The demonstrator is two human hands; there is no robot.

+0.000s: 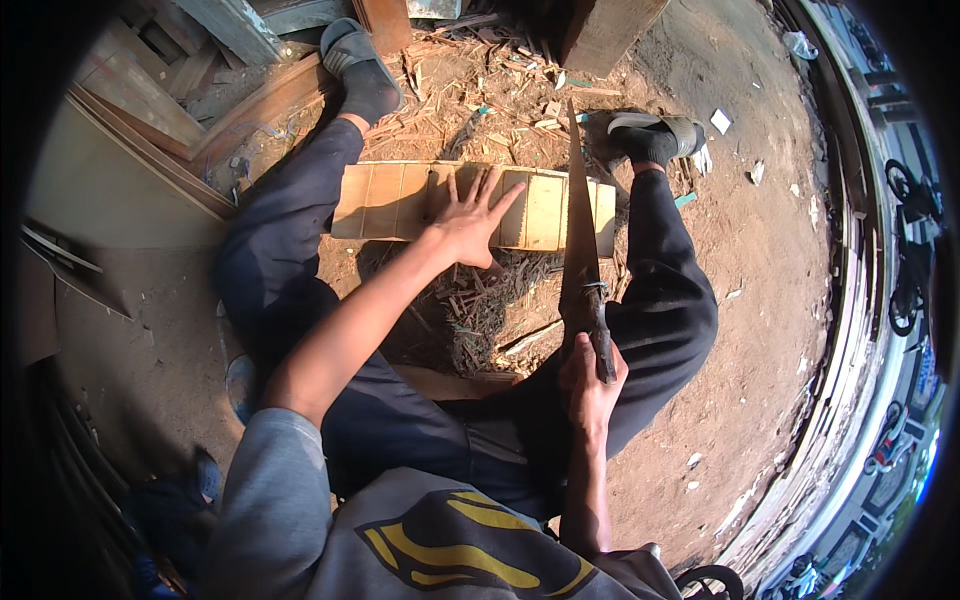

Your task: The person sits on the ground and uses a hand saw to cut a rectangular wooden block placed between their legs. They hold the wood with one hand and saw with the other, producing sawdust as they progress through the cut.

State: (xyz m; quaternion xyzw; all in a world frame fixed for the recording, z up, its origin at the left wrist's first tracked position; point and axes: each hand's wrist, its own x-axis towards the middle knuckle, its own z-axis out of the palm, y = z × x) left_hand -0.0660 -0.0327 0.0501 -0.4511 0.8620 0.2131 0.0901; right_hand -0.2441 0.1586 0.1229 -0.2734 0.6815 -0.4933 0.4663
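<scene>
A pale wooden board (380, 203) lies crosswise between my legs, with several thin lines marked across it. Pressed flat on its top is my left hand (468, 225), fingers spread. My right hand (592, 385) is closed around the dark handle of a handsaw (580, 220). The saw's long, tapering blade points away from me and lies across the board near its right end. Whether the teeth are in the wood, I cannot tell.
Wood chips and splinters (460, 310) litter the dirt around the board. A thick timber block (610, 35) stands at the far side. Wooden frames (140, 90) and a large panel (120, 190) are at the left. My sandalled feet flank the board. Long planks (830, 400) run along the right.
</scene>
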